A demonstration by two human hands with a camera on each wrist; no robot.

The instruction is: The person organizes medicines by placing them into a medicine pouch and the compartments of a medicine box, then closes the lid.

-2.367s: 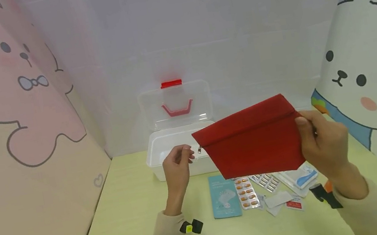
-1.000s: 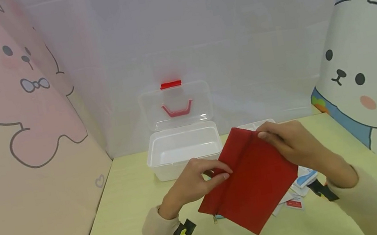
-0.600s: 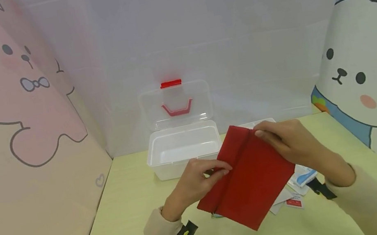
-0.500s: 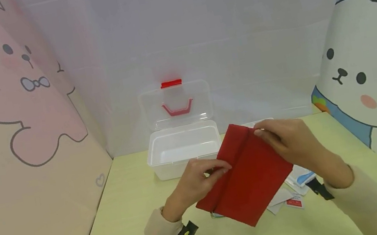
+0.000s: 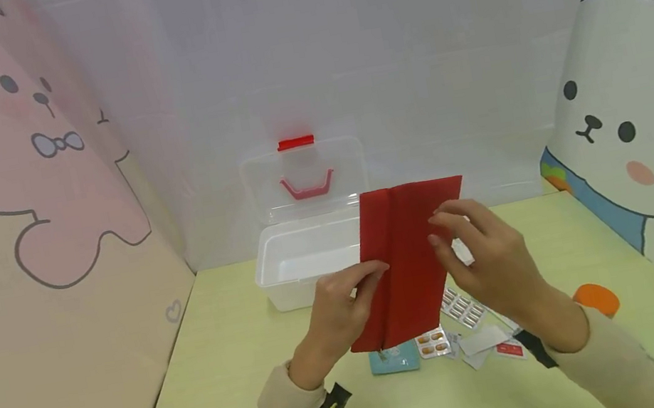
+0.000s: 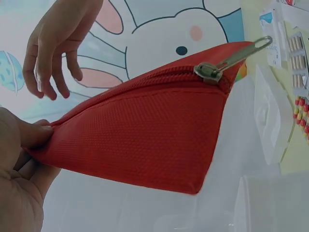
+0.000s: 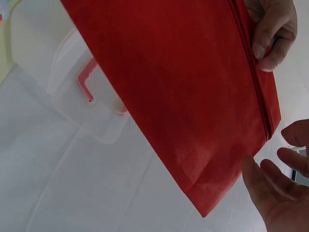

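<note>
A red zipper pouch [image 5: 407, 255] hangs above the table, nearly upright. My left hand [image 5: 339, 306] pinches its left edge beside the zipper, thumb against finger. In the left wrist view the metal zipper pull [image 6: 236, 59] sits at the corner of the pouch, and the zipper looks closed. My right hand [image 5: 495, 262] is spread at the pouch's right side, fingers loosely bent and holding nothing. In the right wrist view the right hand [image 7: 280, 188] is by the pouch's lower corner, while the left thumb and finger grip the zipper side.
Behind the pouch stands a clear box [image 5: 289, 290] with its lid up. On the table lie a teal booklet [image 5: 395, 360], an orange-capsule blister pack [image 5: 433, 345], another blister pack [image 5: 465, 311], white and red sachets [image 5: 510, 349] and an orange round object [image 5: 596, 299].
My right hand has let go of the pouch and opened. The left hand keeps its pinch as the pouch turned more upright and rose, uncovering the blister packs and booklet.
</note>
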